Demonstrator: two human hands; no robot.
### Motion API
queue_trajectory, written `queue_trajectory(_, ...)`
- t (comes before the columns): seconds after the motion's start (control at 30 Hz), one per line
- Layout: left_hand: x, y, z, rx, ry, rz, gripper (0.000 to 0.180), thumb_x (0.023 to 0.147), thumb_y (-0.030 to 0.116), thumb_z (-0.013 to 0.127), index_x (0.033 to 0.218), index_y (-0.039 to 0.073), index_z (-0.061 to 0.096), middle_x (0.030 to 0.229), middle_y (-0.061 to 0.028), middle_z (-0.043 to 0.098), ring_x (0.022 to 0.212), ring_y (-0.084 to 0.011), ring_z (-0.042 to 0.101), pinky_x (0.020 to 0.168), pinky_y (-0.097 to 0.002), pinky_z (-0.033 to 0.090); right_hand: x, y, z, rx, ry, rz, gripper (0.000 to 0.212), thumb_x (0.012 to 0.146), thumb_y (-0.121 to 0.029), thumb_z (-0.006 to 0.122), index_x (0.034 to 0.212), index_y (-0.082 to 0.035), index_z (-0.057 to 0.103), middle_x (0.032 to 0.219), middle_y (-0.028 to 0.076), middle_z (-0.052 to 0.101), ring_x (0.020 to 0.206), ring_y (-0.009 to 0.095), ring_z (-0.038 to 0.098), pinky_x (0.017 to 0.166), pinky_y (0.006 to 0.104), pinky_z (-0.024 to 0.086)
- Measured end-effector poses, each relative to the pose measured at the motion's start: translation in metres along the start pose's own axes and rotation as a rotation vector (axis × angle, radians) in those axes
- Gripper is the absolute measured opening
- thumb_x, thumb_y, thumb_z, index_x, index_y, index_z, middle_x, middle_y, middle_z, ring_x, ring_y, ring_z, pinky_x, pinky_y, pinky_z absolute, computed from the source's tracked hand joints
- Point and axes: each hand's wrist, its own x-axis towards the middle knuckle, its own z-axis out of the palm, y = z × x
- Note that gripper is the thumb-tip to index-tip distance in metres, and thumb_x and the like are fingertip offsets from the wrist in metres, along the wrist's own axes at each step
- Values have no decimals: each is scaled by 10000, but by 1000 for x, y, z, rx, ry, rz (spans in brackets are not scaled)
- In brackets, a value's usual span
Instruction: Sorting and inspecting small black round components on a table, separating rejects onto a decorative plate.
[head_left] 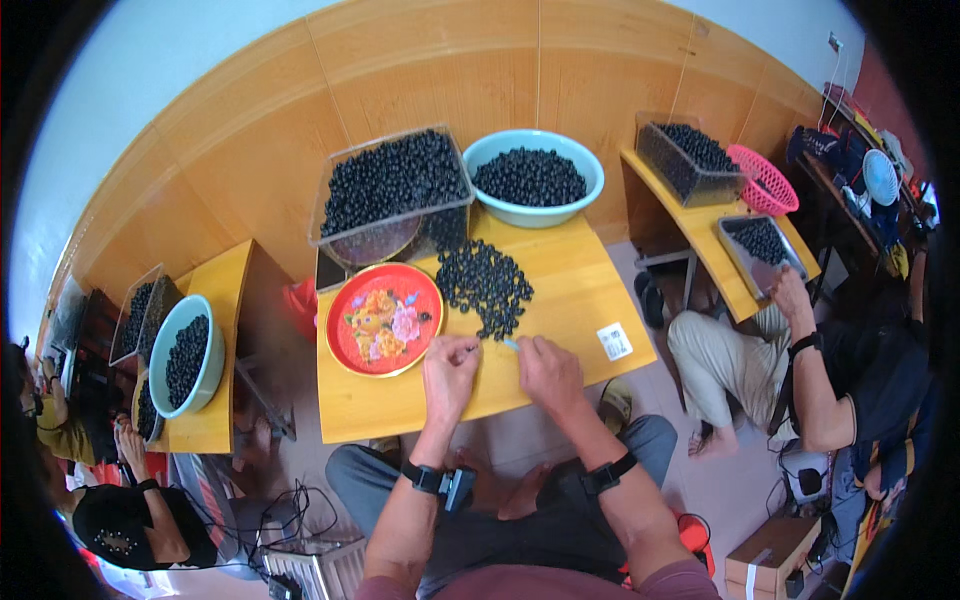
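Note:
A pile of small, round, shiny black bead-like pieces [485, 285] lies loose on the yellow table [575, 300] in front of me. At the pile's near edge, my left hand [450, 375] is closed in a pinch, with a small dark piece just showing at the fingertips. To its right my right hand [550, 373] is closed on a thin tool with a light-blue tip [511, 344], which points toward the left hand; the rest is hidden by the fingers. Beside my left hand rests a red round tray [385, 320] with a flower pattern.
Behind the pile stand a clear bin [395, 185] and a light-blue basin [533, 180], both full of black pieces. A white label [614, 341] is stuck at the table's right. People work at tables on both sides; one person's hand [790, 290] is over a metal tray [735, 245].

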Motion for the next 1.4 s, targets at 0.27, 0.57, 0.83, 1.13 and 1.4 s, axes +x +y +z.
queue_trajectory(0.27, -29, -25, 22, -266, 133, -230, 251, 845, -25, 774, 1088, 9, 726, 948, -95, 684, 759, -138, 657, 720, -286, 557, -16, -5, 5, 20, -30, -21, 57, 926, -121, 574, 899, -79, 603, 768, 109, 610, 693, 314, 667, 599, 462, 549)
queue_trajectory(0.57, -11, 2, 29, -288, 239, 10, 116, 847, 19, 769, 960, -5, 760, 903, -148, 697, 823, -245, 708, 751, -337, 565, 5, 14, -6, -63, -102, -27, 155, 1033, -210, 565, 1068, -88, 653, 888, 151, 664, 795, 375, 682, 664, 504, 532)
queue_trajectory(0.83, -19, -4, 24, -372, 201, -1, 211, 848, -6, 771, 1057, -4, 751, 975, -115, 690, 884, -198, 714, 770, -307, 582, -5, 5, 13, -77, -65, 7, 133, 1005, -200, 594, 1059, -102, 667, 894, 132, 673, 770, 371, 686, 652, 493, 542)
queue_trajectory(1.13, -20, -4, 14, -242, 98, 25, 136, 872, -39, 752, 1005, -10, 743, 1002, -83, 643, 795, -131, 647, 729, -262, 538, -1, -6, 0, 9, -53, -25, 87, 947, -159, 614, 995, -90, 636, 830, 108, 624, 736, 327, 681, 616, 459, 553)
queue_trajectory(1.4, -19, 2, 20, -200, 46, 18, 214, 836, -27, 767, 1045, 6, 734, 943, -101, 665, 762, -173, 644, 715, -292, 530, -3, -1, -6, 36, -31, -13, 104, 935, -145, 627, 1008, -72, 640, 803, 104, 601, 715, 309, 664, 598, 445, 540)
